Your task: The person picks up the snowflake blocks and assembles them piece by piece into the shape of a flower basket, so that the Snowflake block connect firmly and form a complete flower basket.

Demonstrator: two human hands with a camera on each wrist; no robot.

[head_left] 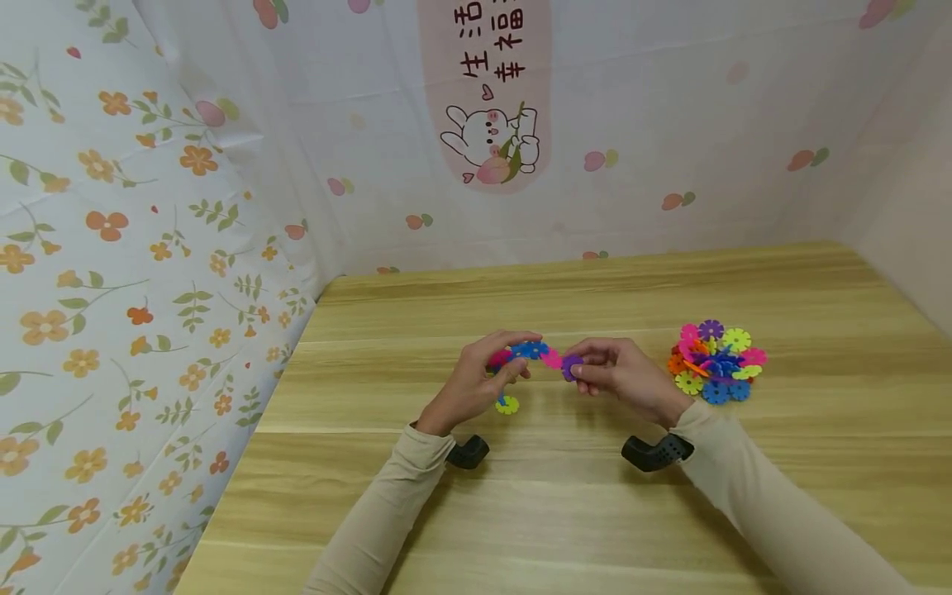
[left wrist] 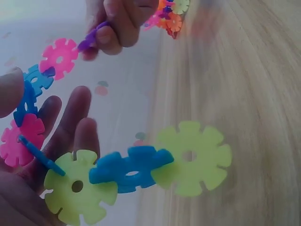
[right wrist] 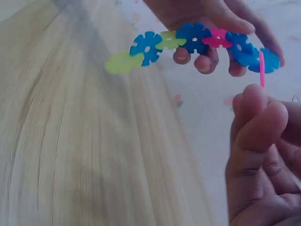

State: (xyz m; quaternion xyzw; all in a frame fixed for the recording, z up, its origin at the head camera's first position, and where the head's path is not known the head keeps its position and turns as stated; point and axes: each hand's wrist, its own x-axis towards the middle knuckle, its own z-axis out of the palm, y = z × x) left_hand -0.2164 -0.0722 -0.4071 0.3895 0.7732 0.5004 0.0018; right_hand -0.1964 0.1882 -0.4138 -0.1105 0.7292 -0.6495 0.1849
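A chain of notched plastic snowflake discs (head_left: 530,350) in blue, pink and yellow-green curves through my left hand (head_left: 470,380), whose thumb presses on blue discs with the fingers behind. Its yellow-green end disc (left wrist: 209,141) hangs below the palm. At the other end, a pink disc (left wrist: 68,51) points toward my right hand (head_left: 628,376). The right thumb and fingertips pinch a purple snowflake disc (head_left: 571,368), right at the pink one's edge. In the right wrist view, the right fingers hide the purple disc and the pink disc (right wrist: 262,70) shows edge-on.
A pile of loose snowflake discs (head_left: 716,392) in several colours lies on the wooden table (head_left: 565,529), to the right of my right hand. A patterned cloth (head_left: 632,99) hangs behind the table, and a floral one (head_left: 111,297) on the left.
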